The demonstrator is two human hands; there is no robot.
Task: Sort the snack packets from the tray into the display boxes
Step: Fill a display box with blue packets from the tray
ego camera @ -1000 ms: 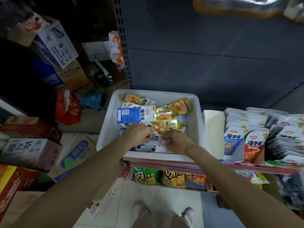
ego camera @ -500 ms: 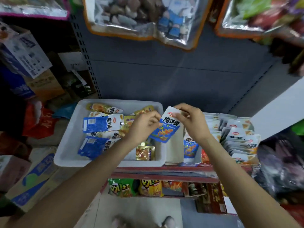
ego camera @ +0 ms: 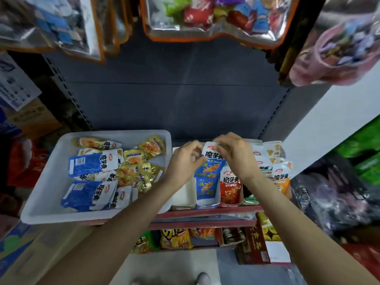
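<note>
While you hold the blue packet (ego camera: 210,161) over the blue box (ego camera: 205,199), both hands pinch its top edge: your left hand (ego camera: 185,163) at the left corner, your right hand (ego camera: 236,156) at the right, fingers (ego camera: 221,144) curled onto the seal. The packet hangs upright with its lower end just at the top of the matching packets already in that box.

Judging by the look of it, this is a light, thin foil pouch: soft, easily creased and probably slick. The flat sealed top is the sensible place to grip, as you do now; squeezing the middle would likely buckle it. Lowered straight, it should slide in behind the front packet without folding.

Beside the blue box stands a red box (ego camera: 230,194) on its right and an empty white box (ego camera: 184,197) on its left. The tray (ego camera: 41,202) sits at the left on the same red-edged shelf (ego camera: 205,212), with blue and gold packets (ego camera: 135,167) loose in it, so plenty remains to sort. Behind is a grey back panel (ego camera: 174,103); clear bags of goods (ego camera: 205,17) hang overhead, and cartons crowd the left floor.
</note>
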